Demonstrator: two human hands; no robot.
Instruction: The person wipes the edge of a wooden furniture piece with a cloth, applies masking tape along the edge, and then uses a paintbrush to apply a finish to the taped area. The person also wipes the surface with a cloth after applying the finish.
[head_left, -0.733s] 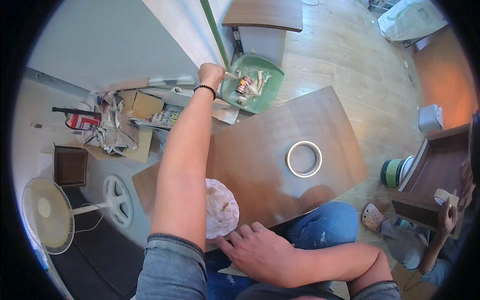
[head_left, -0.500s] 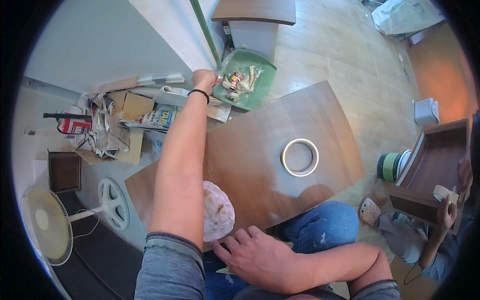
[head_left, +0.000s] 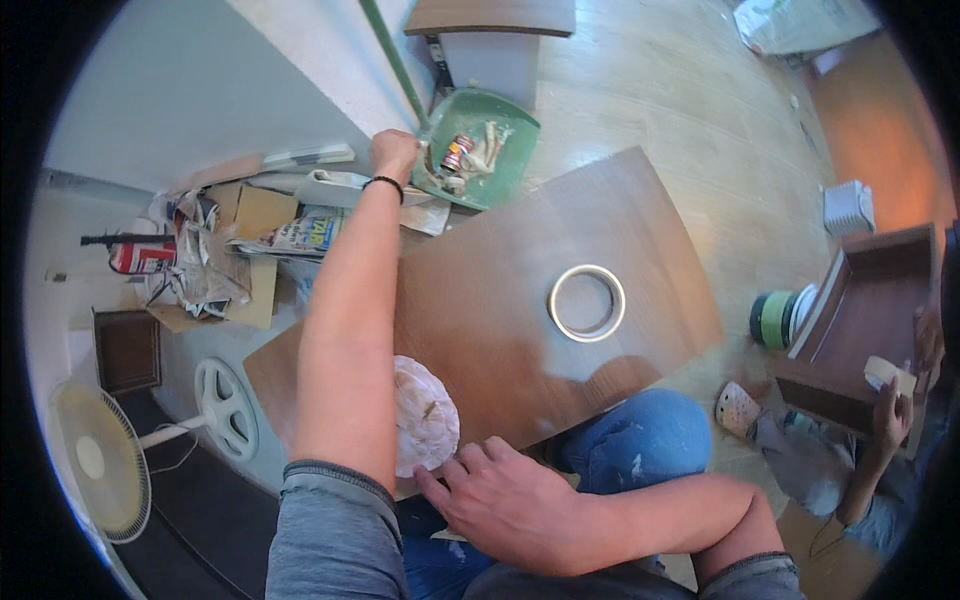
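My left arm stretches across a wood-grain board [head_left: 520, 250]. Beyond its far left edge, my left hand [head_left: 395, 155] is closed in a fist at the left rim of a green long-handled dustpan [head_left: 510, 170]; anything inside the fist is hidden. In the pan lie a small can or bottle with a red-orange label [head_left: 457, 153] and crumpled off-white strips [head_left: 488, 150]. My right hand [head_left: 510, 505] rests at the board's near edge, fingers spread and holding nothing. Its fingertips are beside a round, whitish, wrinkled piece [head_left: 427, 420] with a brown smear, partly behind my left forearm.
A tape roll [head_left: 586, 303] lies flat on the board. At right, another person's hand [head_left: 890, 415] holds a tape roll [head_left: 888, 375] by a brown drawer [head_left: 870, 300]. Left are a fan [head_left: 95, 455], newspapers [head_left: 300, 232], cardboard [head_left: 265, 285] and a fire extinguisher [head_left: 145, 255].
The view has shifted slightly, so the board and dustpan sit a little further left and up. The can and strips lie slightly differently in the pan. Both my hands keep nearly the same places.
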